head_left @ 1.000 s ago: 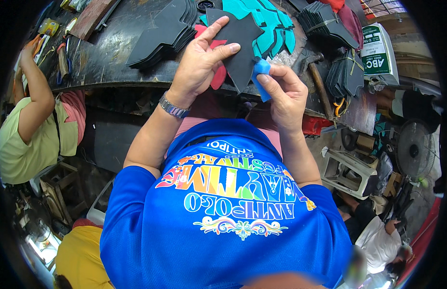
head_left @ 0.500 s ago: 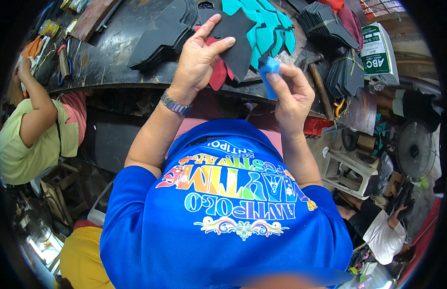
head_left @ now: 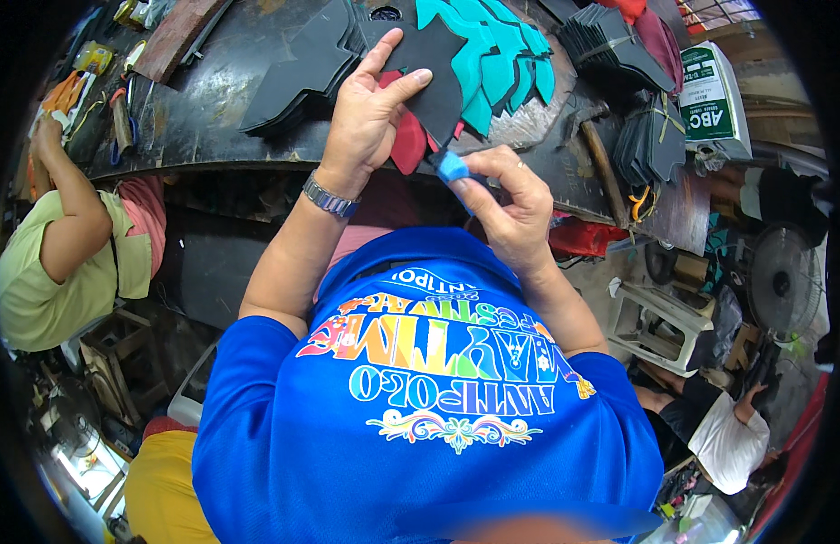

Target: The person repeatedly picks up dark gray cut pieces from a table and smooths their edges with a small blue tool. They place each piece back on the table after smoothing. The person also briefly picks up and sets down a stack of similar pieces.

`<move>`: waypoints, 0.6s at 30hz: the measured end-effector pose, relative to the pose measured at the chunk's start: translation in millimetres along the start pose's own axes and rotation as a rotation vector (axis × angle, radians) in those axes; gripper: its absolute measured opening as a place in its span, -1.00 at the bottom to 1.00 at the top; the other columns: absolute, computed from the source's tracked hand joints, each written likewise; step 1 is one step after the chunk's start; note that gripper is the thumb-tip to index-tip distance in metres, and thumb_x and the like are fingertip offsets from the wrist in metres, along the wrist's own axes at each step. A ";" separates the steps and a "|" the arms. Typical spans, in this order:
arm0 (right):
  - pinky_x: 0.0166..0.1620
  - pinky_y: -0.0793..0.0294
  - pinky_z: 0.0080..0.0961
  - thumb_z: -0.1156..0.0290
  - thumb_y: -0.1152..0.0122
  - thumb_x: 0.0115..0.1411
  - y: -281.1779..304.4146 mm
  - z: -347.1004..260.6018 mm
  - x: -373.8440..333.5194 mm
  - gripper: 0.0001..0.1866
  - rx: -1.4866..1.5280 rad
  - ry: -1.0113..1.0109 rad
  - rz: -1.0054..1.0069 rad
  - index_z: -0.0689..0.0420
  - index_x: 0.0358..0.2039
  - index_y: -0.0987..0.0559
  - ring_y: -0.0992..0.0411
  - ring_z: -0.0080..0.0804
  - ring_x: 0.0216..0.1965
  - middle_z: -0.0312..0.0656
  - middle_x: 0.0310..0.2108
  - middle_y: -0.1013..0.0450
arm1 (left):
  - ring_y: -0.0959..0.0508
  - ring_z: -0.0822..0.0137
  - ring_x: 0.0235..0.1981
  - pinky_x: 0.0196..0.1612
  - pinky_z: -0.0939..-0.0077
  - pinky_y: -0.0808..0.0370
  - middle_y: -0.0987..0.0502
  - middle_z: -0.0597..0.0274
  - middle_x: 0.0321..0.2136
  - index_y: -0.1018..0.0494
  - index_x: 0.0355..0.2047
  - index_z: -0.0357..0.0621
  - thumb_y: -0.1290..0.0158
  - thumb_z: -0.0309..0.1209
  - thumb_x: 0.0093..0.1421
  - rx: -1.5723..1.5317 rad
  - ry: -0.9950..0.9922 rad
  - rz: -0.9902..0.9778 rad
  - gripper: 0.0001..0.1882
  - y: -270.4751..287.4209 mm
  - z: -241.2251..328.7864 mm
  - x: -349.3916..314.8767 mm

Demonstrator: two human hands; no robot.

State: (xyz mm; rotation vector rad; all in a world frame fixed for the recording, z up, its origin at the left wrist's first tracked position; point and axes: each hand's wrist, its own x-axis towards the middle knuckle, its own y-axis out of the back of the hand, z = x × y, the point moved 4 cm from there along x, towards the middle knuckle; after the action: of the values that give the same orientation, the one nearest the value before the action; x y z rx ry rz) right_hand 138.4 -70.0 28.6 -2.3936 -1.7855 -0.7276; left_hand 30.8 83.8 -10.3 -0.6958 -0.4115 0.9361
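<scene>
Above the near edge of the dark table, my left hand (head_left: 366, 118) grips a flat black cut-out sheet (head_left: 435, 77) with angled edges, the thumb lying on its top. Pinched in the fingertips of my right hand (head_left: 512, 195) is a small blue foam-like pad (head_left: 453, 169) with a dark tip. That tip is at the sheet's lower corner; whether they touch I cannot tell. Red cut pieces (head_left: 409, 143) show partly beneath the black sheet. Fanned teal cut pieces (head_left: 497, 72) lie just beyond it.
A stack of black cut-outs (head_left: 298, 72) lies left of my left hand. On the right are a hammer (head_left: 601, 163), tied black bundles (head_left: 645, 136) and a green-and-white can (head_left: 708, 100). A person in a light-green shirt (head_left: 71, 249) works at the far left.
My right hand has moved left and slightly down, bringing the blue pad to the black sheet's lower corner. The black sheet has shifted and turned slightly leftward with my left hand.
</scene>
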 end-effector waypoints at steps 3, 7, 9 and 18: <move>-0.27 -0.40 -0.57 0.61 -0.29 0.03 1.0 1.6 -0.4 -0.83 0.034 -0.026 0.005 0.26 -0.31 -0.59 -0.46 -0.43 -0.35 -0.16 -0.39 -0.51 | -0.52 0.32 -0.09 -0.02 0.45 -0.52 -0.46 0.07 -0.05 -0.10 0.26 -0.22 -0.05 -0.70 0.14 0.073 -0.106 0.013 -0.33 -0.6 16.1 6.1; -0.27 -0.35 -0.62 0.60 -0.28 0.04 12.1 8.8 -0.1 -0.83 0.124 -0.106 0.111 0.26 -0.30 -0.59 -0.39 -0.53 -0.38 -0.22 -0.41 -0.48 | -0.53 0.35 -0.12 -0.05 0.46 -0.53 -0.47 0.11 -0.09 0.12 0.33 0.00 -0.10 -0.70 0.11 0.388 -0.427 0.048 -0.12 -4.7 66.9 20.3; -0.29 -0.33 -0.66 0.59 -0.27 0.07 12.6 13.4 -1.1 -0.83 0.191 -0.127 0.149 0.25 -0.28 -0.58 -0.35 -0.60 -0.39 -0.26 -0.40 -0.46 | -0.53 0.40 -0.18 -0.11 0.55 -0.51 -0.50 0.14 -0.16 0.24 0.33 -0.06 -0.14 -0.71 0.05 0.440 -0.573 0.068 -0.02 -10.4 81.6 28.5; -0.31 -0.30 -0.73 0.58 -0.26 0.11 17.5 17.3 -8.1 -0.84 0.279 -0.169 0.181 0.24 -0.26 -0.56 -0.32 -0.68 -0.37 -0.33 -0.37 -0.44 | -0.58 0.31 -0.22 -0.15 0.52 -0.52 -0.59 0.23 -0.32 -0.60 -0.33 -0.06 -0.18 -0.61 -0.08 1.155 -0.941 -0.147 -0.74 -27.8 47.2 65.3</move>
State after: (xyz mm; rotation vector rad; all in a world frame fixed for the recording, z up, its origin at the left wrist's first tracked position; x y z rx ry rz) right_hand 158.4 -77.2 13.9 -2.4402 -1.5729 -0.2441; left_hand 54.1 144.6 44.6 0.8630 -0.6229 1.1243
